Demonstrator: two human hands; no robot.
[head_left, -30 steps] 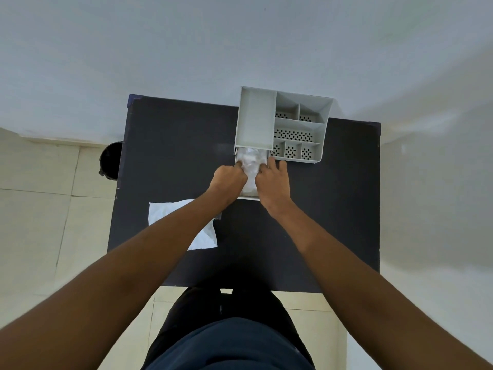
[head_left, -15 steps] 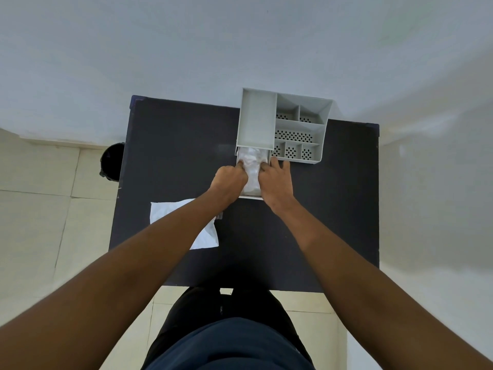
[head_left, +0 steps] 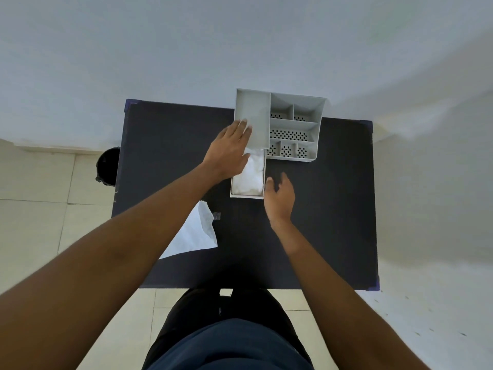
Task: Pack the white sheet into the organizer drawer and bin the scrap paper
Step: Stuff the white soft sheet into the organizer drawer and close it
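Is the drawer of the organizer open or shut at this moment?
Open. The drawer sticks out from the organizer toward the person, and the crumpled white sheet lies visible inside it.

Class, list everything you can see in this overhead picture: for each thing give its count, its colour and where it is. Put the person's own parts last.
table: one, black, centre, against the wall
organizer: one, grey, far edge of the table
drawer: one, grey, pulled out toward the person
white sheet: one, crumpled inside the drawer
scrap paper: one, white, near-left on the table
bin: one, black, on the floor left of the table
left hand: one, open, on the organizer's left side
right hand: one, open, beside the drawer front
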